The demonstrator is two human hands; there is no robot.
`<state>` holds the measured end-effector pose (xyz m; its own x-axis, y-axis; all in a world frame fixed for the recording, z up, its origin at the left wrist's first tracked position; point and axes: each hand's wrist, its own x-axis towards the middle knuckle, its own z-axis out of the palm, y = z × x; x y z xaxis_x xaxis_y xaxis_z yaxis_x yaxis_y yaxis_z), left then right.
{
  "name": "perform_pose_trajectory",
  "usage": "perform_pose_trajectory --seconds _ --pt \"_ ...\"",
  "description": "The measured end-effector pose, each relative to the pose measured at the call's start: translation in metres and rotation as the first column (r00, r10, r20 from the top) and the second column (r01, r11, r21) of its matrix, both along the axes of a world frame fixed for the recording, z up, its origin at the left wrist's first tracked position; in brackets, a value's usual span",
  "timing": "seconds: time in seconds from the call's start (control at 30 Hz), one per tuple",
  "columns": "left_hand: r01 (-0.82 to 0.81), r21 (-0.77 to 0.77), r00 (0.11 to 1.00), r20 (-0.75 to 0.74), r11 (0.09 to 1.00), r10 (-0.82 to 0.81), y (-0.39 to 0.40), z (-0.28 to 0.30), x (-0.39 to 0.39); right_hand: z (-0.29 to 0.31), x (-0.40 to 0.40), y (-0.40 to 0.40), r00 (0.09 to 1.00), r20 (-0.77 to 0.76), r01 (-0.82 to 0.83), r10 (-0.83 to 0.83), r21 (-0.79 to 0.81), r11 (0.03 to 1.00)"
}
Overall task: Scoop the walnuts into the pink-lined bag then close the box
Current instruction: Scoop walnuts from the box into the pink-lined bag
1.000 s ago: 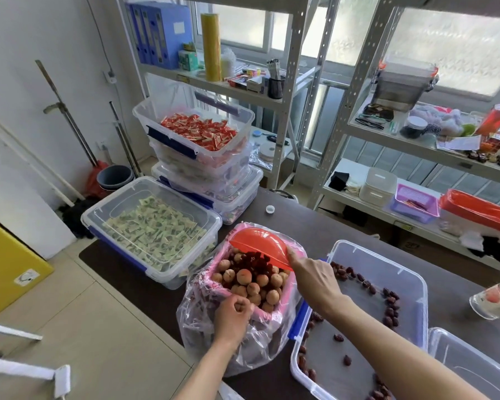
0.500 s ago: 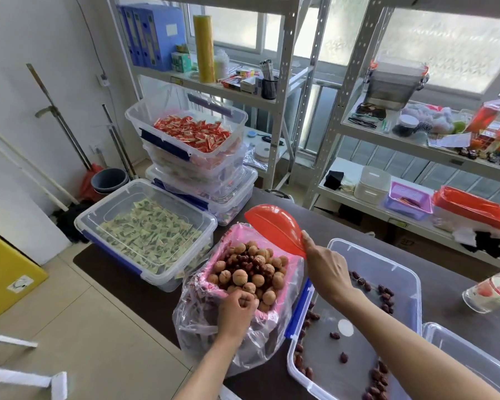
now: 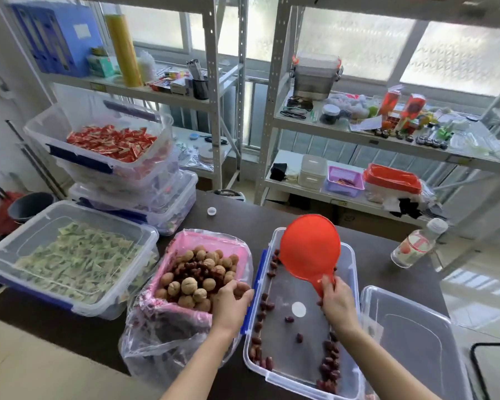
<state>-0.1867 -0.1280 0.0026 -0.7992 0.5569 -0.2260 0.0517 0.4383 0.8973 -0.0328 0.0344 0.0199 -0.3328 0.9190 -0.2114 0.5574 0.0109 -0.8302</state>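
The pink-lined bag [image 3: 214, 241] stands on the dark table, full of walnuts [image 3: 189, 285] with some red dates on top. My left hand [image 3: 231, 304] grips the bag's near right rim. My right hand [image 3: 339, 306] holds the handle of a red scoop [image 3: 309, 251], raised with its underside facing me over the clear box [image 3: 350, 336]. That box has blue clips and holds only scattered red dates [image 3: 328, 362] along its sides.
A lidded box of green packets [image 3: 70, 255] sits left of the bag. Stacked boxes with red packets [image 3: 110, 145] stand behind it. A loose clear lid [image 3: 410, 342] lies to the right. A small bottle [image 3: 416, 243] and a white cap [image 3: 211, 211] rest on the table.
My right hand has swung the scoop from over the bag to the right, above the clear box. My left hand has slid along the bag's rim toward the right.
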Motion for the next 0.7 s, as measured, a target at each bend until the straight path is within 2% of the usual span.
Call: perform_pose_trajectory --seconds 0.13,0.3,0.4,0.53,0.7 --pt "0.072 -0.010 0.996 -0.043 0.997 -0.073 0.019 -0.001 0.018 -0.035 0.016 -0.022 0.986 -0.068 0.129 -0.150 -0.243 0.961" --pt "0.182 -0.059 0.981 -0.060 0.982 -0.185 0.027 -0.008 0.036 -0.088 0.012 -0.046 0.973 0.035 0.228 -0.230 -0.332 0.915" --pt "0.200 -0.080 0.974 -0.097 0.977 -0.207 0.028 -0.013 0.038 -0.127 0.008 -0.048 0.969 0.060 0.243 -0.239 -0.387 0.889" --pt "0.202 -0.077 0.971 -0.114 0.976 -0.210 0.028 -0.011 0.039 -0.117 0.002 -0.053 0.969 0.083 0.245 -0.232 -0.432 0.868" --pt "0.207 -0.075 0.970 -0.116 0.976 -0.214 0.026 -0.011 0.040 -0.147 0.013 -0.043 0.976 0.185 0.193 -0.119 -0.458 0.868"
